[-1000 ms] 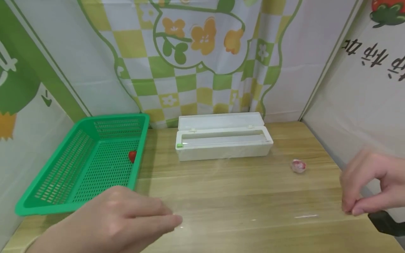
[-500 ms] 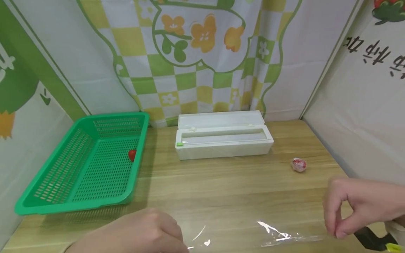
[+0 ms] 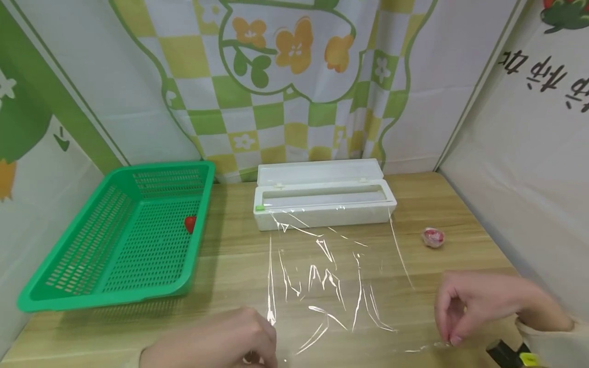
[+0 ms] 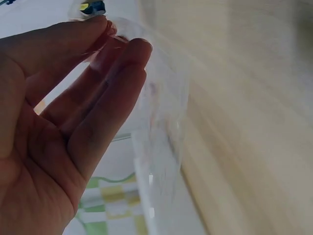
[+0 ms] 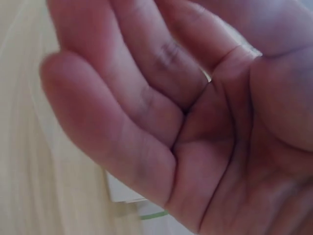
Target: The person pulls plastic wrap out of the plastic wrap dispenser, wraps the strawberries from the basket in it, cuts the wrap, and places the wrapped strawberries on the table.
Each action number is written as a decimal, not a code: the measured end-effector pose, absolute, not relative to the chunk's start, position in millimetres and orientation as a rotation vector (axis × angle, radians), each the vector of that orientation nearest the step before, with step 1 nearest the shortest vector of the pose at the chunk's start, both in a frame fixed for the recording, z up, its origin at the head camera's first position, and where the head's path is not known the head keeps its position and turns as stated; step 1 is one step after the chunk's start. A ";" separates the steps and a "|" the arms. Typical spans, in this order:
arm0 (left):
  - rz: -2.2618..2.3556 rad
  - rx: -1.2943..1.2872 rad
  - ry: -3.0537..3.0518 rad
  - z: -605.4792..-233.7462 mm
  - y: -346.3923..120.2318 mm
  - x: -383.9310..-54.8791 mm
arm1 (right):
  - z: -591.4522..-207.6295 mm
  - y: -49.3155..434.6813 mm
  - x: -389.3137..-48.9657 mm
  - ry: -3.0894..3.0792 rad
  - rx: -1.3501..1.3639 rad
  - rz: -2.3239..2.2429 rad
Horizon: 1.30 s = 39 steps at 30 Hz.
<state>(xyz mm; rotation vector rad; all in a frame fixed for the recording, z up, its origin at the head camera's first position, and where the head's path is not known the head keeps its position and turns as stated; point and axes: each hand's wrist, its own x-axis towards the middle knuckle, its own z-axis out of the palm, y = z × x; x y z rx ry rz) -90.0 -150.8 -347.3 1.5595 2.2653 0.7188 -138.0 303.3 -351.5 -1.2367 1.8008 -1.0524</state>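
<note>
The left hand (image 3: pixel 225 337), knuckles up, pinches the clear film (image 3: pixel 324 286) between thumb and fingertips; the right hand (image 3: pixel 478 301), fingers curved down, pinches it too. Creased, the film runs from the box (image 3: pixel 322 219) over the table (image 3: pixel 230 266); whether it touches the wood is unclear. A checked cloth (image 3: pixel 294 135) hangs behind the far edge. By the left edge sits a basket (image 3: pixel 147 245), a red thing (image 3: pixel 190 224) at its right wall. The box, lid up, stands mid far edge; a wrapped thing (image 3: pixel 433 237) lies near the right edge.
</note>
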 end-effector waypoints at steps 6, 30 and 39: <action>0.639 1.557 2.291 -366.7 -146.3 -96.4 | -368.8 302.4 -144.0 1.759 -1.161 -1.086; 0.468 1.617 2.437 -408.8 -137.4 -109.4 | -399.4 292.9 -149.9 1.946 -1.035 -1.062; 0.524 1.497 2.410 -410.8 -136.6 -106.9 | -402.5 288.3 -145.9 1.981 -1.056 -1.042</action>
